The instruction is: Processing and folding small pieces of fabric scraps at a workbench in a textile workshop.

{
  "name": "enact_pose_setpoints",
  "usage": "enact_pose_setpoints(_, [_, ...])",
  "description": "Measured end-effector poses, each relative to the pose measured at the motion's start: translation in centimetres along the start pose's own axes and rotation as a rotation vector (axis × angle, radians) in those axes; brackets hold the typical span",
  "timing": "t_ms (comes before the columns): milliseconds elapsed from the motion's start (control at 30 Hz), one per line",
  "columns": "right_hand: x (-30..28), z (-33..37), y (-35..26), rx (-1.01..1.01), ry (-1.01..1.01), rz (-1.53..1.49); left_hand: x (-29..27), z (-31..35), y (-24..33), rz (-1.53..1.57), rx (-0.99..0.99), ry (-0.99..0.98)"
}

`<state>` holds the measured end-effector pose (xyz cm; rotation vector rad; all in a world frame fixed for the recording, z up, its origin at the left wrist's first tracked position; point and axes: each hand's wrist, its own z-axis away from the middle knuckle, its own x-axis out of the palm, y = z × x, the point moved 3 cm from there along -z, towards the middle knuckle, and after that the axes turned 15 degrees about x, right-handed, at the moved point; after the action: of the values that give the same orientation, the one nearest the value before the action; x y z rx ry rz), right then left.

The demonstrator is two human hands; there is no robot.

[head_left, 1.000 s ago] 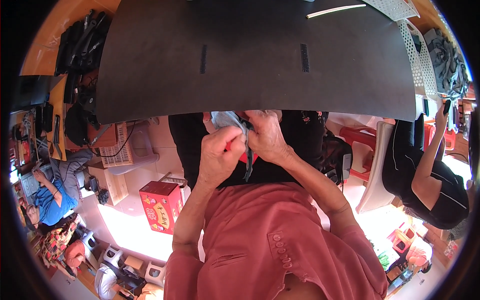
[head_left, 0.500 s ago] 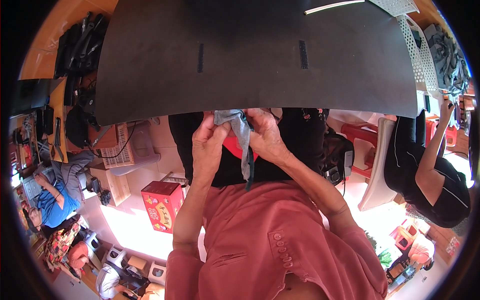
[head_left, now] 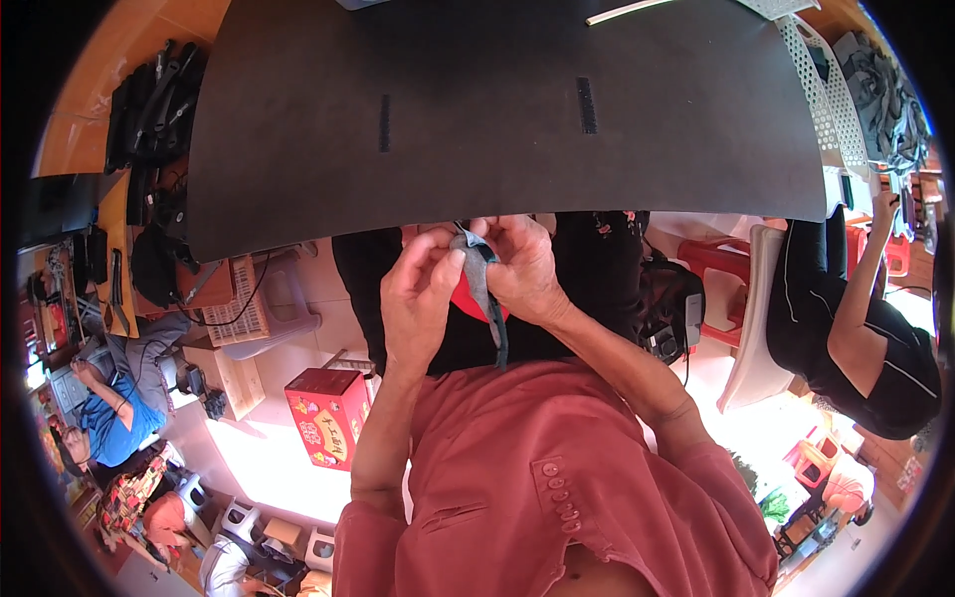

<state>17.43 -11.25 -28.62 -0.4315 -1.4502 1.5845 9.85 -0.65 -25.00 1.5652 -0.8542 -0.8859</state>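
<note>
A narrow piece of grey fabric with a dark green edge (head_left: pixel 479 284) hangs between my hands, just off the near edge of the black table (head_left: pixel 497 159). My left hand (head_left: pixel 420 284) pinches its upper left part between thumb and fingers. On the other side, my right hand (head_left: pixel 522 271) grips the top and the dark edge, its fingers bent around the cloth. The lower end dangles free, tapering toward my lap. Behind the fabric shows something red (head_left: pixel 466 298), mostly hidden. The fingertips partly cover the upper end of the cloth.
A thin white strip (head_left: pixel 629 11) lies at the table's far side. White perforated baskets (head_left: pixel 824 95) stand right, beside a heap of grey fabric (head_left: pixel 880 104). Black tools or parts (head_left: pixel 154 109) lie left. A red box (head_left: pixel 328 418) sits on the floor; a co-worker in black (head_left: pixel 875 348) is at right.
My fingers have shifted on the fabric, and its upper part is now folded narrower between them. The left hand's grip has drawn in closer to the right. The view has turned slightly.
</note>
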Motion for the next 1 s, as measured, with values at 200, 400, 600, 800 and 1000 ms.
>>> enact_pose_setpoints(200, [-0.8,-0.3,0.6,-0.045,-0.057,0.133,-0.2,-0.6,0.0,-0.079,0.235,0.024])
enact_pose_setpoints(400, [-0.9,-0.5,0.2,0.051,-0.141,0.181,0.2,-1.0,0.6,-0.235,0.251,0.012])
enact_pose_setpoints(600, [-0.3,0.4,-0.1,-0.148,0.16,0.136,1.6,0.1,1.1,-0.315,0.388,-0.005])
enact_pose_setpoints(800, [-0.5,-0.5,-1.6,0.05,-0.096,0.366,0.1,0.2,-0.3,-0.242,0.297,0.064])
enact_pose_setpoints(1000, [0.2,-0.2,-0.2,-0.14,0.108,0.127,0.6,-0.1,-0.6,-0.099,0.225,0.028])
